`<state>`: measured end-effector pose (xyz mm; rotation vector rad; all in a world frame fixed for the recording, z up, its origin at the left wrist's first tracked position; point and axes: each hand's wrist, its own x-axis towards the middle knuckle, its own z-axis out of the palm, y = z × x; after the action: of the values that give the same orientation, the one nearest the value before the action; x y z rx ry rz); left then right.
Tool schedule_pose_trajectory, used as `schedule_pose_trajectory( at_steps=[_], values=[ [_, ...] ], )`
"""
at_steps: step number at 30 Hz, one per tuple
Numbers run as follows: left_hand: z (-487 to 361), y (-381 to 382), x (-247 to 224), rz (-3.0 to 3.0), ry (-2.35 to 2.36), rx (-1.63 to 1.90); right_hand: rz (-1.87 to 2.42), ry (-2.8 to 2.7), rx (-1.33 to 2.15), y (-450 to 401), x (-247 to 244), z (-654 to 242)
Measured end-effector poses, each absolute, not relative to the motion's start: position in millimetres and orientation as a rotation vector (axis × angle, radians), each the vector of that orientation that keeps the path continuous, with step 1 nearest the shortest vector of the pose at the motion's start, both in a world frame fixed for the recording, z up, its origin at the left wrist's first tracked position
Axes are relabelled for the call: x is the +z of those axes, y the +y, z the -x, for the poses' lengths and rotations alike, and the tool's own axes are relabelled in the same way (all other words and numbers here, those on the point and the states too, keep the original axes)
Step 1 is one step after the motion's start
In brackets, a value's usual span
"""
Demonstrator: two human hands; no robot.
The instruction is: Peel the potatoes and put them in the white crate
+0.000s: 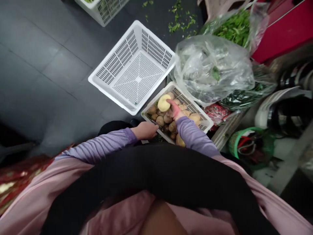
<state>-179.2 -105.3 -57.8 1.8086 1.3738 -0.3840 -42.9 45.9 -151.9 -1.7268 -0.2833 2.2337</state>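
My right hand (pixel 174 109) grips a pale yellow peeled potato (pixel 163 103) above a small white basket (pixel 206 119). Unpeeled brown potatoes (pixel 160 121) fill the basket under it, with lighter ones toward its right side. At the near left rim of that basket, my left hand (pixel 146 130) is closed, its fingers pressed together. Something thin and dark shows at its fingertips, too small to name. Beyond lies a larger white basket (pixel 138 79) with slotted walls, nothing in it but a green scrap.
Clear plastic bags (pixel 212 68) and leafy greens (pixel 233 29) crowd the right, beside a green basket (pixel 254 147). Leaf scraps (pixel 182 21) litter the dark tiled floor (pixel 49 58). Another white basket (pixel 104 11) stands at the top edge.
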Motion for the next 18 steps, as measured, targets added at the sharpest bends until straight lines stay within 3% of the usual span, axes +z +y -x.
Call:
schedule_pose_trajectory(
  at_steps=[6,18],
  values=[
    [177.1,-108.9,-61.7,-1.835,1.268,-0.406,1.449,-0.249,2.395,96.0,-152.2,112.7],
    [172.3,-94.5,-58.1,-1.798,1.267,-0.433,1.477,-0.433,2.570,108.6,-141.3,179.7]
  ],
)
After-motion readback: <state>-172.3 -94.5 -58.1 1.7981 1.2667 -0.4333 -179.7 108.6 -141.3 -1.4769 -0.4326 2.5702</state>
